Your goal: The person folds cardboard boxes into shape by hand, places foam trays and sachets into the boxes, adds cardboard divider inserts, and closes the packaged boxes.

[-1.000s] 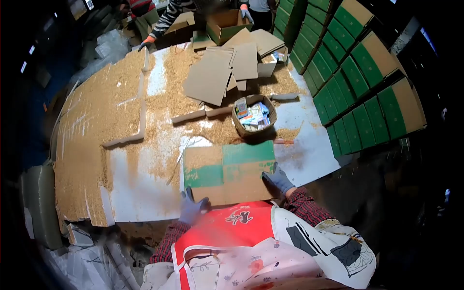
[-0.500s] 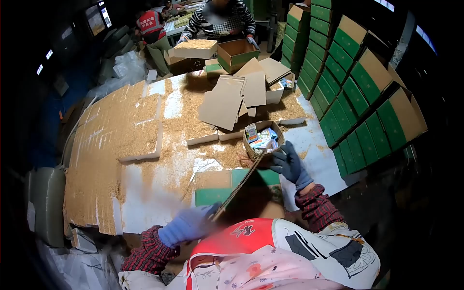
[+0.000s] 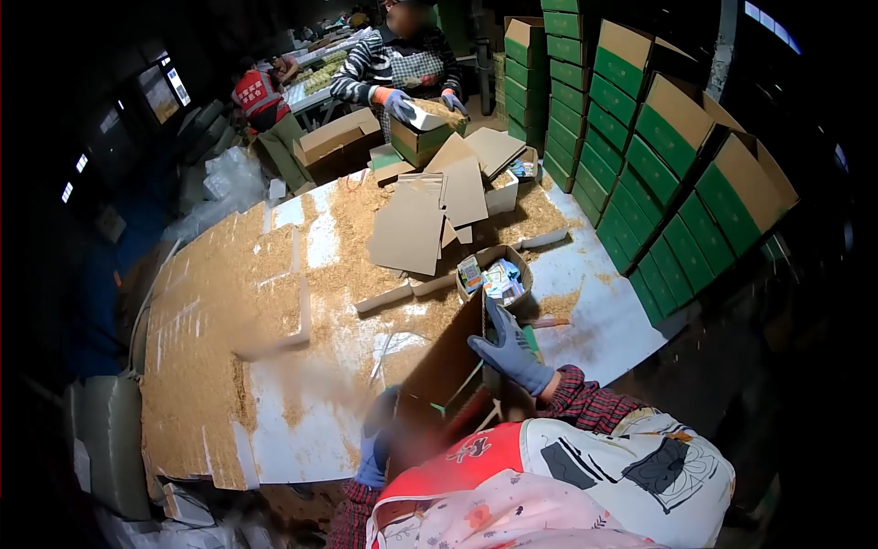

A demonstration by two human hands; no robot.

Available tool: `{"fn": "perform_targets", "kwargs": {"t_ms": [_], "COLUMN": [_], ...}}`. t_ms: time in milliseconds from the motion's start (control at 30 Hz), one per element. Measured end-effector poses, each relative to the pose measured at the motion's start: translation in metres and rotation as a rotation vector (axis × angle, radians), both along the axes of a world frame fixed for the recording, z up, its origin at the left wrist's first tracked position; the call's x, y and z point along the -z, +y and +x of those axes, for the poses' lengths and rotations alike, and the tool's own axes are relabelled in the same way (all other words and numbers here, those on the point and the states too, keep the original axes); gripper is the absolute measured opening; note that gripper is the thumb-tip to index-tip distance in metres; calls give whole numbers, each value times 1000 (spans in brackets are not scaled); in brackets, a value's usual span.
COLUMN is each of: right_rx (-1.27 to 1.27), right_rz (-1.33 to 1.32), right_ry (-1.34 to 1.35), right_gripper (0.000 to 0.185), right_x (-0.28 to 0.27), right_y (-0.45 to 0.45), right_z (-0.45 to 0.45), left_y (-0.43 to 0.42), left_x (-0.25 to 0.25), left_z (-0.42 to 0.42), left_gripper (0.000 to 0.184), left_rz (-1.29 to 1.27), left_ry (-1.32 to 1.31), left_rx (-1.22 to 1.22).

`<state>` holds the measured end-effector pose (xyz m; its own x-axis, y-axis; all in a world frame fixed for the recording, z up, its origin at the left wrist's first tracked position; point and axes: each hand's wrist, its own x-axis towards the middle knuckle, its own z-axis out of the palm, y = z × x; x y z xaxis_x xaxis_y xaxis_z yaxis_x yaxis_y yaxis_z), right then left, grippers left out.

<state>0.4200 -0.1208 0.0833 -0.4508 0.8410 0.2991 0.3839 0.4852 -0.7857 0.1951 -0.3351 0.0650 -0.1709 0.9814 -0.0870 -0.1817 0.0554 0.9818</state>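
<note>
A cardboard box (image 3: 444, 357) with brown and green sides stands partly unfolded at the table's front edge, close to the red apron. My right hand (image 3: 514, 352) is against its right side, thumb and fingers spread apart. At its left side is my left hand (image 3: 373, 448), blurred and partly hidden, so its fingers cannot be made out. Both hands wear blue-grey gloves. Just beyond the box sits an open carton (image 3: 523, 295) with small colourful packets (image 3: 501, 279) inside.
Crumbly brown material covers much of the white table (image 3: 594, 320). Flat cardboard sheets (image 3: 407, 224) lie mid-table. Green boxes (image 3: 681, 210) are stacked at the right. Across the table a person (image 3: 402, 73) holds a filled white tray over a green box.
The flat cardboard has been lifted and opened into a box shape between my hands. The view has tilted up. The co-worker's hands have brought the filled tray over the green box.
</note>
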Motion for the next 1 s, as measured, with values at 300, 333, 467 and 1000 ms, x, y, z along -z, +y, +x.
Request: {"fn": "perform_targets", "kwargs": {"t_ms": [300, 333, 467, 1000], "right_rx": [-720, -728, -782, -344], "right_rz": [-160, -158, -923, -1235], "right_ry": [-541, -556, 214, 272], "right_gripper": [67, 67, 89, 74], "right_x": [-6, -6, 4, 54], "right_y": [21, 21, 32, -1], "right_z": [-17, -13, 43, 24], "left_y": [52, 54, 83, 5], "left_x": [-34, -41, 13, 18], "left_z": [20, 24, 33, -61], "left_gripper": [52, 53, 41, 76], "left_rz": [203, 304, 456, 708], "left_ry": [1164, 1305, 1048, 1371], "left_rx": [-802, -452, 18, 743]}}
